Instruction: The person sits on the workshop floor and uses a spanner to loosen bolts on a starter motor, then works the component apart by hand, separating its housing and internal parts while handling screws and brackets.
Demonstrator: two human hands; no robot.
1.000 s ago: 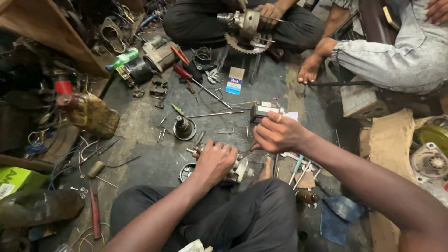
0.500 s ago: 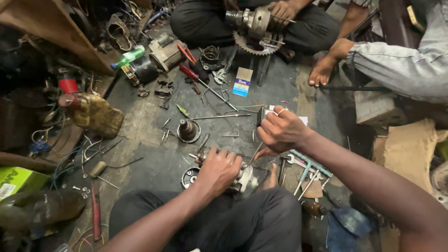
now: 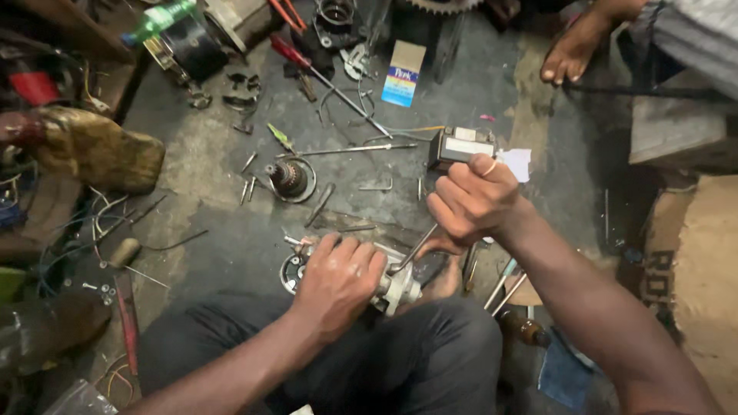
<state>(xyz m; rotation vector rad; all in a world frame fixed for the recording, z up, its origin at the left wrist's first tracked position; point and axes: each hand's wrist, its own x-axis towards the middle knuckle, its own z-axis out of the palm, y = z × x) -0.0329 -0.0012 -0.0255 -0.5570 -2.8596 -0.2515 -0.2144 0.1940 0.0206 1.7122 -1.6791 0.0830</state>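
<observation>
The left hand (image 3: 338, 280) is gripping the small motor (image 3: 396, 286) tight; the right hand (image 3: 469, 204), closed on a thin metal tool (image 3: 415, 250), should be pushing slowly.

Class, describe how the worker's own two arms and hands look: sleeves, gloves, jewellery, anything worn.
Both forearms are bare, with no sleeves in view and no gloves. The right hand wears a thin ring on one finger. The left hand shows no ring and no watch.

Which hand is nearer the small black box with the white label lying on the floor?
The right. The right hand, gripping a thin metal tool, sits just below the black box. The left hand is farther down-left, on the metal motor part.
</observation>
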